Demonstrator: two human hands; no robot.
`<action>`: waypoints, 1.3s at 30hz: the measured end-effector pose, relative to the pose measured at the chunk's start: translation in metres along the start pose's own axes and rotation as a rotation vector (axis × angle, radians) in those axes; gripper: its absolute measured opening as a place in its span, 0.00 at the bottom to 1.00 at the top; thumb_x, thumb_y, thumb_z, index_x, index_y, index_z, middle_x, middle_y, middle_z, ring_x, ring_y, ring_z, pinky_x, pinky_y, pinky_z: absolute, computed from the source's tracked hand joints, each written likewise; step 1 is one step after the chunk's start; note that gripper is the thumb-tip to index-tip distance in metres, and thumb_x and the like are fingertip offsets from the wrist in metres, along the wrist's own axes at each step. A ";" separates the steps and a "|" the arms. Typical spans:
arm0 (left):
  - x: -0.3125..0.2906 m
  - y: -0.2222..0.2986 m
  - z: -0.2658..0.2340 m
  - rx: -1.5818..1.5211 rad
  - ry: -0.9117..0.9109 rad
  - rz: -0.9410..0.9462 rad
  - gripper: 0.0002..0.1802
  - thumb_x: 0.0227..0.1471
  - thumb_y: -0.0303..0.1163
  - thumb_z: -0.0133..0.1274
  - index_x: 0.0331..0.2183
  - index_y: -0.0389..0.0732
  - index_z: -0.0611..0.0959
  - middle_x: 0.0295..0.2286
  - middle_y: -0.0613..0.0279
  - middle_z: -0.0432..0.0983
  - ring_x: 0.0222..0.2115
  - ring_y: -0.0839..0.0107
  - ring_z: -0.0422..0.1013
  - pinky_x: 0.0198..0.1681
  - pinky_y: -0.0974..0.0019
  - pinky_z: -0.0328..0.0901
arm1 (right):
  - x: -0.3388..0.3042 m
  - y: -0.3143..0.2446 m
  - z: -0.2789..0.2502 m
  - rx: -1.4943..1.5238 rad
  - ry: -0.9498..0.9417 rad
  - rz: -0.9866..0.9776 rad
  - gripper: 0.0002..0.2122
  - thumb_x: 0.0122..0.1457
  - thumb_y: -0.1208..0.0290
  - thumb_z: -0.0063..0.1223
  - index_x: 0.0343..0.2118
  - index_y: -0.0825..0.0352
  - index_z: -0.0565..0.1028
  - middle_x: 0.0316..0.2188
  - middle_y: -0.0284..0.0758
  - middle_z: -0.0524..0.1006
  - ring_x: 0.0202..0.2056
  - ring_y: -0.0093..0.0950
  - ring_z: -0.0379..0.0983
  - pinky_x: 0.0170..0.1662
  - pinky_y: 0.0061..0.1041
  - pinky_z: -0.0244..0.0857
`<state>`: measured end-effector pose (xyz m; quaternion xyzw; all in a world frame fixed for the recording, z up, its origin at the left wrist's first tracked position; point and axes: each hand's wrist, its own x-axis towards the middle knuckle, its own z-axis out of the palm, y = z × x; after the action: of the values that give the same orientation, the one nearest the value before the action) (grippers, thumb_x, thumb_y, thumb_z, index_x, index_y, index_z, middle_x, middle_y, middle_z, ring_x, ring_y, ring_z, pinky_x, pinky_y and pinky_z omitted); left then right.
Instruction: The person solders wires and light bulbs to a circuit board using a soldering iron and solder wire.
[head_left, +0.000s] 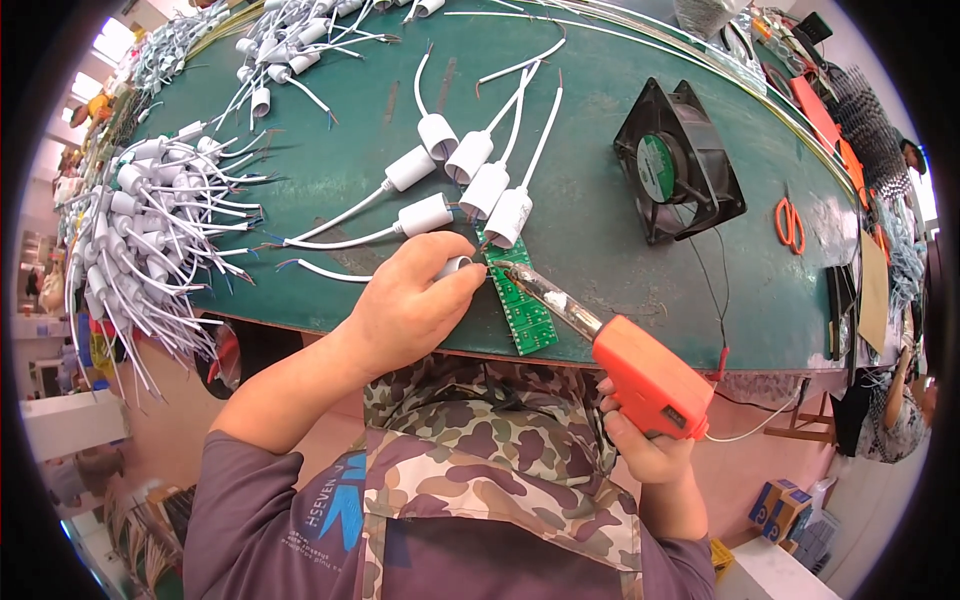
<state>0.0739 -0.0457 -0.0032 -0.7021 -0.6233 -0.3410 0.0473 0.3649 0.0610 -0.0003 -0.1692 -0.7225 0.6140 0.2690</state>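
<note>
Circuit board (pixel 528 315), green strip, lies on green table (pixel 580 180) just right of left hand (pixel 412 295), near table's front edge. Left hand, fingers curled, pinches white socket (pixel 456 266) beside board. Right hand (pixel 645 455) wraps handle of orange soldering gun (pixel 652 375); gun's metal tip reaches board's upper part, near left fingertips. More white sockets (pixel 422 214) with cords crowd board's upper end. Farther right: black fan (pixel 655 168), orange scissors (pixel 788 203). Left: heap of corded sockets (pixel 150 235). Held socket mostly hidden by fingers; contact at tip hard to make out.
</note>
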 end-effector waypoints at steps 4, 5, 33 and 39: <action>0.000 0.001 0.000 0.010 0.013 -0.011 0.14 0.39 0.19 0.57 0.34 0.35 0.78 0.36 0.52 0.72 0.35 0.56 0.70 0.37 0.60 0.68 | -0.002 -0.001 0.003 0.019 0.039 0.056 0.15 0.51 0.81 0.57 0.43 0.73 0.73 0.39 0.40 0.77 0.36 0.26 0.74 0.41 0.25 0.69; 0.000 0.001 0.000 0.011 0.012 -0.010 0.14 0.39 0.19 0.56 0.34 0.35 0.78 0.36 0.52 0.72 0.35 0.56 0.70 0.37 0.60 0.68 | -0.001 -0.002 0.004 0.029 0.041 0.068 0.15 0.51 0.81 0.56 0.44 0.74 0.73 0.39 0.40 0.77 0.36 0.25 0.74 0.41 0.24 0.69; 0.001 0.001 0.000 0.024 0.004 -0.012 0.14 0.39 0.18 0.56 0.34 0.35 0.78 0.35 0.52 0.72 0.35 0.56 0.70 0.37 0.60 0.68 | 0.003 -0.003 0.006 0.105 0.035 0.089 0.20 0.51 0.84 0.55 0.49 0.74 0.69 0.36 0.38 0.76 0.34 0.23 0.73 0.38 0.22 0.68; 0.002 0.002 -0.001 -0.004 -0.004 -0.030 0.14 0.39 0.18 0.57 0.34 0.35 0.78 0.35 0.52 0.72 0.35 0.56 0.70 0.37 0.60 0.68 | -0.006 0.008 -0.008 -0.063 -0.034 -0.128 0.23 0.51 0.85 0.54 0.53 0.75 0.66 0.40 0.43 0.76 0.30 0.22 0.72 0.33 0.21 0.67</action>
<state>0.0753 -0.0451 -0.0003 -0.6935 -0.6331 -0.3414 0.0395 0.3740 0.0656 -0.0083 -0.1204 -0.7551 0.5754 0.2902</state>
